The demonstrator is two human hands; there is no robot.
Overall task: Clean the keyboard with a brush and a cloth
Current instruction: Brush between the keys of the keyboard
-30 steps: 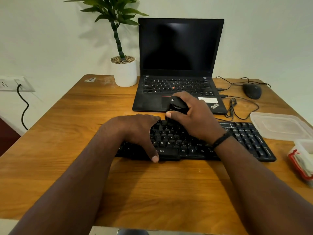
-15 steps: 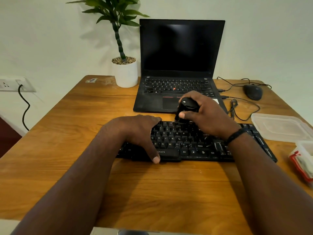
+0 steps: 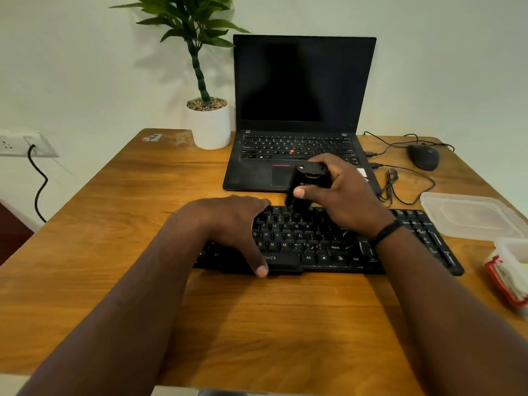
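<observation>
The right hand [image 3: 340, 195] has its fingers [image 3: 323, 160] curled over the top of a black brush [image 3: 305, 185] and its thumb pressed to the near side, gripping it upright; the brush's lower end meets the top rows of the black keyboard [image 3: 328, 244], but its bristles blend into the dark keys and cannot be made out. The left hand [image 3: 228, 221] lies flat over the keyboard's left half, fingers relaxed and resting on the keys, the thumb reaching down over the front edge at the space bar; it hides most of the left-side keys. The right wrist, with a dark band, covers part of the keyboard's right section, and key legends there are too blurred to read. The keyboard sits across the middle of the wooden desk [image 3: 143, 281]. Behind the keyboard stands an open laptop [image 3: 303, 110] with a dark screen, its trackpad partly hidden by the brush hand. Behind and left of the keyboard is a potted plant [image 3: 210, 121], its leaves cut off at the top. Right of the keyboard lie a mouse [image 3: 424, 157] with tangled cable, a clear plastic lid [image 3: 468, 215], and a container [image 3: 511, 275] cut off by the frame edge; its contents are unclear. No cloth can be identified with certainty.
</observation>
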